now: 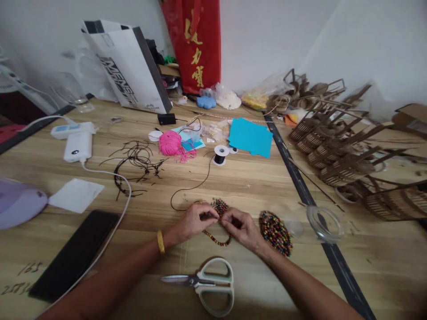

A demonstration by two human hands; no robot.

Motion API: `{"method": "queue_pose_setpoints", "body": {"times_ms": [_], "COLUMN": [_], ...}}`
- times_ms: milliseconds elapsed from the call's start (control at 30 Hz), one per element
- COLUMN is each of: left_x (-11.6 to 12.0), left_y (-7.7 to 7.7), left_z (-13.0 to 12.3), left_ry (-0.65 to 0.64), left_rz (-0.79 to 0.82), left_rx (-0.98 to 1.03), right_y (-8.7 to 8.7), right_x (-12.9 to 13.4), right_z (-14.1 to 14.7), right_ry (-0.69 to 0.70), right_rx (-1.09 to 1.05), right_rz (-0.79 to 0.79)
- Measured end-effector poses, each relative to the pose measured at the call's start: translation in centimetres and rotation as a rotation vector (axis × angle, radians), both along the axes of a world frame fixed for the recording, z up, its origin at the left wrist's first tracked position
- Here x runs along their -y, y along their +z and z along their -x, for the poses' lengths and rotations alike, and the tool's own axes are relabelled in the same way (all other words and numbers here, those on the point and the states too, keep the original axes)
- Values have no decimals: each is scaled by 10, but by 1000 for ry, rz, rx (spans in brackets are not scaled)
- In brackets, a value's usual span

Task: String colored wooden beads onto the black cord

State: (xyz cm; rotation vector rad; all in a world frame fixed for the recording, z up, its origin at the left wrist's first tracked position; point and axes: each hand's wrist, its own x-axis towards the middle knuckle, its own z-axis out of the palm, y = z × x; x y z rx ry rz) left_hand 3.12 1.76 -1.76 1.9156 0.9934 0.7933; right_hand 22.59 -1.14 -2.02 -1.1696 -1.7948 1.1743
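Note:
My left hand and my right hand meet fingertip to fingertip over the wooden table, both in a pinch. Between and below them hangs a string of small coloured beads, its ends running up into my fingers. Whether each hand grips the cord or a bead is too small to tell. Just behind my fingertips lies a small heap of beads. A larger pile of mixed beads is to the right of my right hand. Black cord runs from near my left hand back to a spool.
Scissors lie in front of my hands. Pink yarn, blue sheets and cut black cords are further back. A phone and white cable lie left; woven baskets and a clear coil stand right.

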Motion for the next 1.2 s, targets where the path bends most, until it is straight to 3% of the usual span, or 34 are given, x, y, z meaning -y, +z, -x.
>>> {"method": "queue_pose_setpoints", "body": {"times_ms": [867,1200], "left_x": [2,1], "left_y": [0,-1], "left_z": [-2,-3], "left_ry": [-15,-45], "left_rz": [-7,-84], "left_rx": [29,45], "right_y": [1,1], "right_x": [-1,0], "right_z": [0,1], "right_ry": [24,7], "right_rx": [8,-26], "right_rz": [-23,30]}}
